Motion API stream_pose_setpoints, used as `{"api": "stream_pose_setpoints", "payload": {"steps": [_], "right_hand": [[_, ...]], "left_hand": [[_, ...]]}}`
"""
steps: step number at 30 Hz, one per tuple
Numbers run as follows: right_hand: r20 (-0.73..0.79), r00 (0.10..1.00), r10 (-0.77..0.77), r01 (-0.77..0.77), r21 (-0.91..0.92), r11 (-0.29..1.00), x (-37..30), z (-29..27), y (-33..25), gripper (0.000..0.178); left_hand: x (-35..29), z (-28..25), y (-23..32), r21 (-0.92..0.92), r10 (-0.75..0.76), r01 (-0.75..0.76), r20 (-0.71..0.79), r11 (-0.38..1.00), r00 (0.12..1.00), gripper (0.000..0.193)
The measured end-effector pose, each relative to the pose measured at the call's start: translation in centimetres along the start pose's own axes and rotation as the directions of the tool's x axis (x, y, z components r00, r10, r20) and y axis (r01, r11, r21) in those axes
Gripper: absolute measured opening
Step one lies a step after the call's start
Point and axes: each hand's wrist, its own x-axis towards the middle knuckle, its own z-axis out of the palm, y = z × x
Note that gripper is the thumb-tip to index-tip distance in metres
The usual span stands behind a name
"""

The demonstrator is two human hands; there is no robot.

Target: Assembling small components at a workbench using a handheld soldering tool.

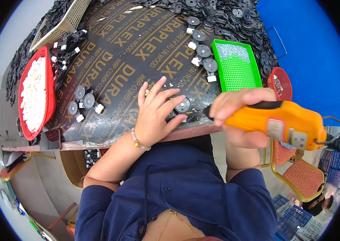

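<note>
My right hand (240, 110) is wrapped round an orange electric screwdriver (294, 120), whose dark tip points left. Close to that tip, at the table's near edge, lies a round black plastic part (183, 105) with a metal centre. The thumb and forefinger of my left hand (154, 116) brace this part from either side; its other fingers are spread over the tabletop. The exact end of the screwdriver bit is hard to make out. Beyond my right hand, a green perforated tray (238, 76) holds small silvery screws (232, 51).
A red bowl (286, 82) of small metal pieces stands right of the tray. Black parts (234, 20) are heaped at the far right. Left are a red basket (51, 88) of white pieces, a beige basket (63, 28) and black parts with white ends (89, 100).
</note>
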Motion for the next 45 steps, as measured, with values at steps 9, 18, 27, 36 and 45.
{"api": "stream_pose_setpoints", "payload": {"steps": [9,18,27,36,45], "right_hand": [[0.116,0.992,0.045,-0.059,0.121,0.991,0.5,2.1,2.6,0.076],[0.067,0.992,0.108,-0.112,0.06,0.992,0.3,1.5,2.8,0.075],[0.02,0.966,0.258,-0.257,-0.031,0.966,-0.3,1.5,3.5,0.076],[0.087,0.996,0.026,-0.031,0.055,0.998,0.1,1.3,3.2,0.077],[0.059,0.998,-0.011,0.008,0.063,0.998,-0.3,1.8,2.3,0.077]], "left_hand": [[-0.5,0.3,-0.8,-0.03,0.063,-0.066,-0.104,0.997,0.993,0.016],[0.1,0.2,0.4,0.049,0.079,-0.074,-0.101,0.996,0.992,0.037],[-0.2,0.7,-0.2,0.082,-0.005,0.001,0.042,0.997,0.999,0.057],[-0.2,0.4,-0.2,0.007,0.046,-0.046,-0.082,0.999,0.996,0.028],[-0.3,0.7,-0.6,-0.05,0.02,-0.023,-0.059,0.998,0.998,0.014]]}}
